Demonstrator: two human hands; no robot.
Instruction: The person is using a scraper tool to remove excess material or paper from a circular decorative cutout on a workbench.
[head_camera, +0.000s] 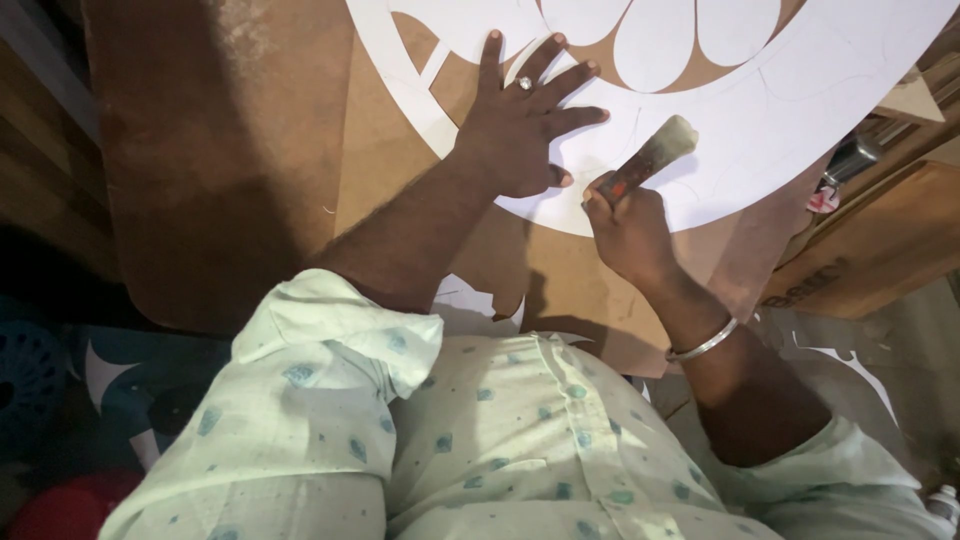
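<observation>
The white cut-out sheet (760, 130) lies flat on the brown board (400, 150) in front of me, its curved outer edge running just ahead of both my hands and petal-shaped openings showing brown through it near the top of view. I judge the sheet thin, light and stiff enough to hold its shape, yet apt to slide on the smooth board and to tear or crease at the narrow bridges between openings; it is best held by pressing down on a broad solid band, not lifted by a slender strip. My left hand (520, 125) does just that: it is spread wide, fingers splayed, palm flat on the white band near its curved edge, with a ring on one finger. My right hand (625, 225) is closed in a fist around the handle of a cutting tool (650, 158), a worn, mottled shaft with a pale end that slants up and away over the sheet; the working tip is hidden under my fist, so I cannot tell whether it touches the sheet. A metal bangle (703, 343) sits on that wrist. More white offcuts (860, 370) lie lower right.
</observation>
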